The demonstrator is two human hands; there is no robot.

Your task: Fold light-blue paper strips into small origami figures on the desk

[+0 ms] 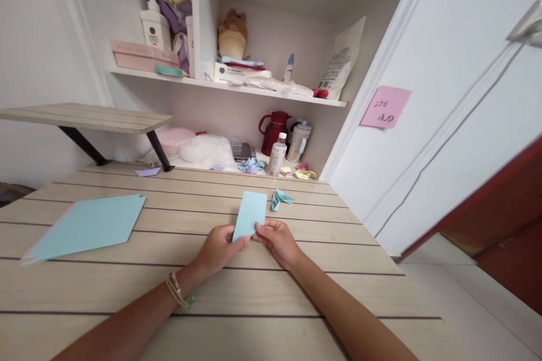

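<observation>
Between my two hands is a light blue rectangle of paper, raised at a slant above the wooden desk. My left hand grips its lower left corner, thumb in front and fingers behind. At the lower right edge my right hand pinches the same paper between thumb and fingers. Just beyond the right hand lies a folded blue origami piece. A stack of light blue sheets, with a pink edge showing, rests on the left of the desk.
A small raised shelf on black legs stands at the back left. Along the back are a clear bottle, a red jug, a cup and several folded papers. A pink note is stuck on the right wall.
</observation>
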